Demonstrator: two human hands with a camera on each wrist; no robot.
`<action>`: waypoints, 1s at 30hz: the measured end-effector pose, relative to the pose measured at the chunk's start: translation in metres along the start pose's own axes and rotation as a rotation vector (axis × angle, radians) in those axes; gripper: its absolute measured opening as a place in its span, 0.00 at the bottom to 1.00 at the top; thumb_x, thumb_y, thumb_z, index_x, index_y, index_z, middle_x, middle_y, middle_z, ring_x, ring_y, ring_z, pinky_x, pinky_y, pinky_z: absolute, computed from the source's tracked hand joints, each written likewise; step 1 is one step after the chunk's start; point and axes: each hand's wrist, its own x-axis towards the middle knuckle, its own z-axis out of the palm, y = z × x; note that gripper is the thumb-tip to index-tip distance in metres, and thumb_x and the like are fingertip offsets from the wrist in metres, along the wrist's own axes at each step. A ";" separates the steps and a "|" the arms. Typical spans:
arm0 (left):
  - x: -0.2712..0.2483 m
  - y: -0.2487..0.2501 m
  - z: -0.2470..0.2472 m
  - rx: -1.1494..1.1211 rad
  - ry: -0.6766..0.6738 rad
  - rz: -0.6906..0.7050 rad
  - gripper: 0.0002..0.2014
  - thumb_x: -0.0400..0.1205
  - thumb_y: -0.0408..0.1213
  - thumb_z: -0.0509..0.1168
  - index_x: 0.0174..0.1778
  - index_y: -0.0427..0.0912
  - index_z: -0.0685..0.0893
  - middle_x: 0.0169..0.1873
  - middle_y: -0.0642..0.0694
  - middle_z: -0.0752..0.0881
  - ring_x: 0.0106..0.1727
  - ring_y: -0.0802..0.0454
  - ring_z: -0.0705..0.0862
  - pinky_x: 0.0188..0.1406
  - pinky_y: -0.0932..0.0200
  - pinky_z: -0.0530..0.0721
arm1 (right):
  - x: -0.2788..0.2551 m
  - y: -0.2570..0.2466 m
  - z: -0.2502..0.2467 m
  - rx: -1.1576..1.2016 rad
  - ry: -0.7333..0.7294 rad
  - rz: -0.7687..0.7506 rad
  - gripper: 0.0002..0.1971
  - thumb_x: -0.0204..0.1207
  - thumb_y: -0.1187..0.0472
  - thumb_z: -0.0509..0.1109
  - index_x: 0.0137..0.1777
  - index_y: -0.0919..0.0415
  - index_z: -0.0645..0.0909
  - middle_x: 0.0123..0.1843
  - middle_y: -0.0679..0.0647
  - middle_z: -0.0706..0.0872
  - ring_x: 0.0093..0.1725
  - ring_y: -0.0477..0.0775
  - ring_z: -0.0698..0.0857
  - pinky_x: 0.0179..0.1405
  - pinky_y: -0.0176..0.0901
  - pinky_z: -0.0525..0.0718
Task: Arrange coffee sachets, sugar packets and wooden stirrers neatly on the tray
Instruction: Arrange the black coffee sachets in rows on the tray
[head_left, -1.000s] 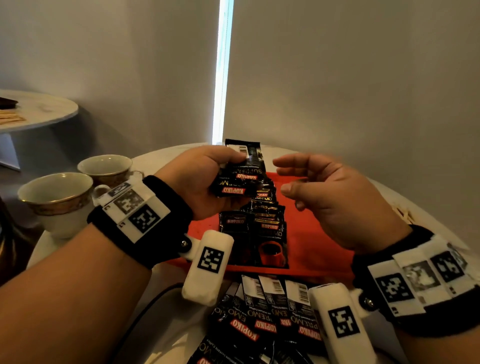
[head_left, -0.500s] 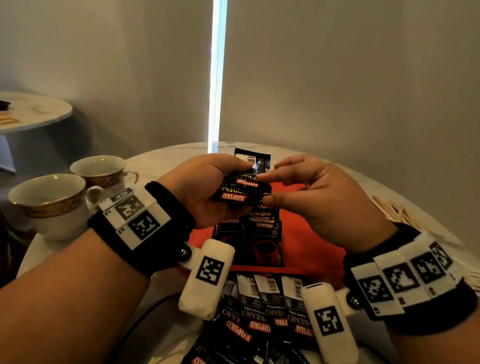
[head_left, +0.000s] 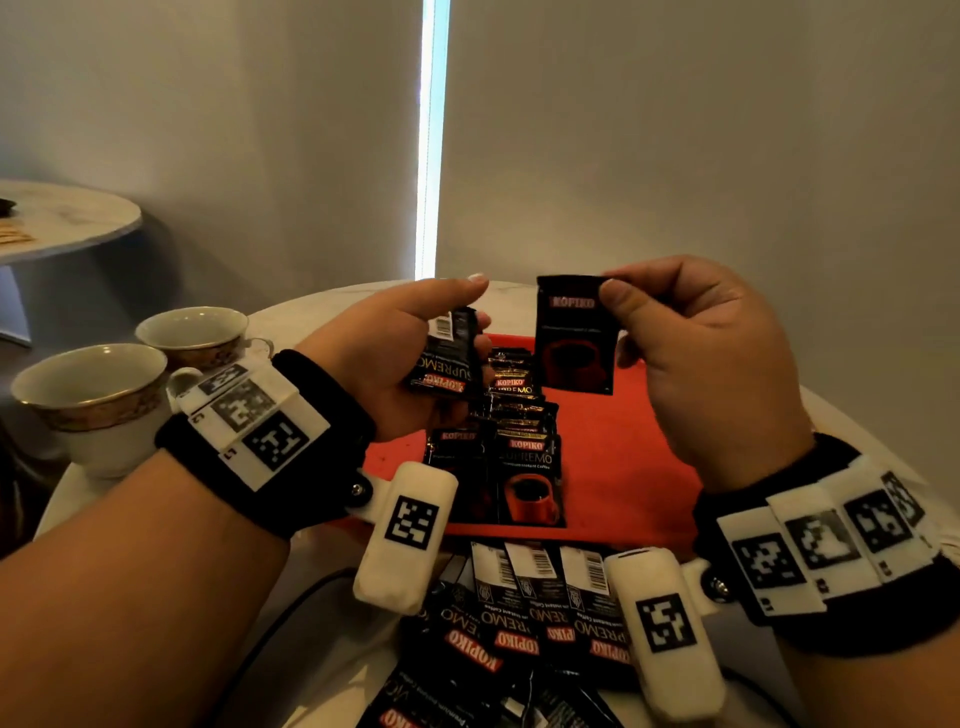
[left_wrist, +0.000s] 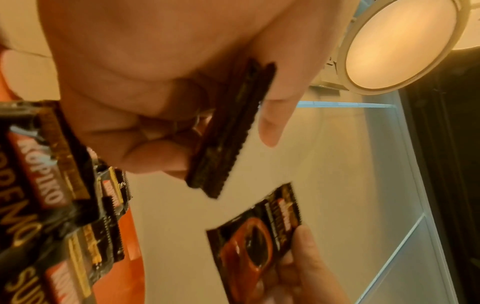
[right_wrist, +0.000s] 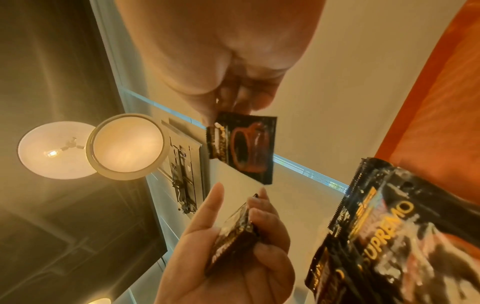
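R hand (head_left: 711, 364) is up above the red tray (head_left: 639, 467), thumb and fingertips pinching one coffee sachet (head_left: 575, 338) by its top corner, pkt hanging upright, label facing the head cam. L hand (head_left: 395, 358) sits just beside it, fingers curled round a small stack of sachets (head_left: 448, 358), index finger stretched out straight. The two hands are apart, not touching. On the tray: an overlapping row of sachets (head_left: 524, 447) running front to back. More loose sachets (head_left: 530, 613) lie on the table, near side. Two teacups (head_left: 98, 395) at left.
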 end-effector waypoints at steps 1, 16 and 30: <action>0.000 0.000 -0.001 -0.001 -0.001 0.044 0.20 0.75 0.52 0.70 0.56 0.44 0.79 0.35 0.49 0.82 0.34 0.51 0.83 0.31 0.57 0.81 | 0.001 0.002 -0.001 0.011 0.009 0.043 0.05 0.79 0.63 0.75 0.43 0.53 0.88 0.37 0.50 0.91 0.33 0.50 0.83 0.30 0.41 0.81; 0.010 -0.011 -0.002 0.034 -0.109 0.218 0.19 0.72 0.26 0.73 0.59 0.38 0.85 0.52 0.29 0.88 0.52 0.29 0.90 0.49 0.40 0.88 | -0.004 0.005 0.011 0.196 -0.207 0.359 0.10 0.75 0.75 0.73 0.47 0.60 0.87 0.41 0.57 0.90 0.38 0.56 0.83 0.25 0.41 0.76; 0.006 0.007 -0.015 -0.086 0.134 0.205 0.12 0.84 0.49 0.62 0.51 0.44 0.81 0.35 0.49 0.84 0.33 0.52 0.84 0.34 0.58 0.83 | 0.005 0.025 -0.001 -0.011 -0.253 0.602 0.09 0.76 0.78 0.69 0.43 0.66 0.87 0.30 0.59 0.83 0.22 0.47 0.75 0.20 0.38 0.68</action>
